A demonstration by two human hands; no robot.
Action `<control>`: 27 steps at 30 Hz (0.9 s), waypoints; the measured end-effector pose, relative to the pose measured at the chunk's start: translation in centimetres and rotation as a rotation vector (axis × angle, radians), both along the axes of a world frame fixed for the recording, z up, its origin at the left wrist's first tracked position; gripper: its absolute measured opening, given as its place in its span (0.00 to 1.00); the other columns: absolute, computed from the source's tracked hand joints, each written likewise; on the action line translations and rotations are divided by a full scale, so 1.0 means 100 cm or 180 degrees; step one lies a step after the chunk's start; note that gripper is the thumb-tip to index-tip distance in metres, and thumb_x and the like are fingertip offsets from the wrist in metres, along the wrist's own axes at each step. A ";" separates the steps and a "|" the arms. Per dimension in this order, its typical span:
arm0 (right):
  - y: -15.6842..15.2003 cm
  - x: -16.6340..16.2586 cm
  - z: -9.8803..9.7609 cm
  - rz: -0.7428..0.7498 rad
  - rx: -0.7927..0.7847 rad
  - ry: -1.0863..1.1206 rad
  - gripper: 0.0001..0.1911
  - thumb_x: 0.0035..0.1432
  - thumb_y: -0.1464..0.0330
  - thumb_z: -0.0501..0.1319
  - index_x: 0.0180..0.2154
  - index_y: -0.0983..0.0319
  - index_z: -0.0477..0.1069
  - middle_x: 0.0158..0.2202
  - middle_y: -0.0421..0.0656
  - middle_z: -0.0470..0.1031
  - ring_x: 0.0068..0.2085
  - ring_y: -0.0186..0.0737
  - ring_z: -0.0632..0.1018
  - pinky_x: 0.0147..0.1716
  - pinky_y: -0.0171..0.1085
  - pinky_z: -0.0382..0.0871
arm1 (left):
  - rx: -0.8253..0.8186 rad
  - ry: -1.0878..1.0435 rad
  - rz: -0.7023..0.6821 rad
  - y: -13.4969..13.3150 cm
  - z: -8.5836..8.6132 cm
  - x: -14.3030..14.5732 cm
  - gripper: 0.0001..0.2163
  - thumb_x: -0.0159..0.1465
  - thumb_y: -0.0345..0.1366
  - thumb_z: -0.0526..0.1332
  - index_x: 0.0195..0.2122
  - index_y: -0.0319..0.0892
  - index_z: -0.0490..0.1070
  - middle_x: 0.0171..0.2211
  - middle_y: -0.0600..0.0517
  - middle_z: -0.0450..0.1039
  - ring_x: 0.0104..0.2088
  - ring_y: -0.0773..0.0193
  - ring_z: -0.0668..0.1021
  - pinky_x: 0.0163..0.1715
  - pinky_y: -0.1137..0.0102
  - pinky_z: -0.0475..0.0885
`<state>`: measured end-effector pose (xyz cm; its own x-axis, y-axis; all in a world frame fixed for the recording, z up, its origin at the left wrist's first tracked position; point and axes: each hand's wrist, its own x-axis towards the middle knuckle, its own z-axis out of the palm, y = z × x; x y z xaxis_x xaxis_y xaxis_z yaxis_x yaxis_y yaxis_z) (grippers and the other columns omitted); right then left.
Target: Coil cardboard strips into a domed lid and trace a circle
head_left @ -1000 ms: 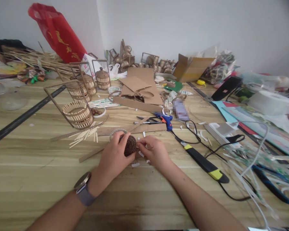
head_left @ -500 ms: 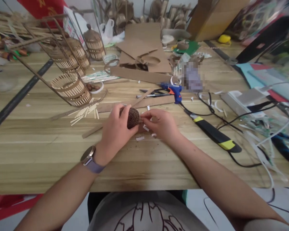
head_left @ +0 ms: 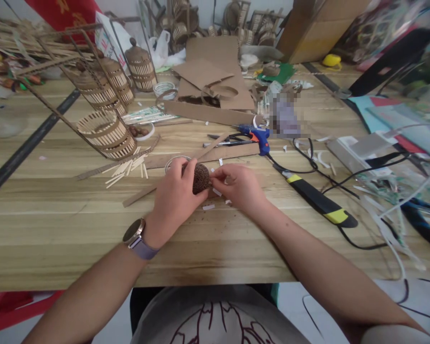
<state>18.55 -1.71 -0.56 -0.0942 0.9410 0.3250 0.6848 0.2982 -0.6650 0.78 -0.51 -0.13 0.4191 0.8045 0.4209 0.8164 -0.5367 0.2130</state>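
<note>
My left hand (head_left: 175,196) is wrapped round a brown coil of rolled corrugated cardboard (head_left: 201,178), with thumb and fingers on its sides and the ridged end showing. At the coil's right edge, my right hand (head_left: 238,187) pinches with thumb and forefinger; the small bit between the fingertips looks like the strip's end. Beneath the hands lie a flat cardboard piece and small white paper scraps (head_left: 208,207). Just behind the left fingers, a pale ring-shaped roll (head_left: 170,163) is partly hidden.
A blue glue gun (head_left: 260,137) lies beyond my hands, near scissors (head_left: 232,137). To the right is a black-and-yellow tool (head_left: 315,198) with trailing cables. Thin wooden sticks (head_left: 129,168) and a slatted basket (head_left: 107,134) on a frame are at left. Cardboard sheets (head_left: 215,52) lie behind.
The coil and my left hand have shifted very slightly to the right. My right hand keeps its pinch at the coil's edge.
</note>
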 end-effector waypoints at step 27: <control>0.014 0.024 -0.001 -0.1014 0.0285 0.0822 0.03 0.50 0.72 0.60 0.29 0.59 0.70 0.30 0.40 0.75 0.32 0.39 0.74 0.36 0.38 0.69 | -0.0042 -0.0601 -0.0554 -0.005 0.002 -0.002 0.29 0.56 0.36 0.69 0.58 0.47 0.61 0.54 0.44 0.64 0.56 0.46 0.73 0.54 0.53 0.73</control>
<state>20.92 -0.32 -0.64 0.2922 0.8770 0.3815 0.5663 0.1628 -0.8080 0.62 -0.98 0.08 0.4668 0.7330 0.4948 0.6571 -0.6619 0.3607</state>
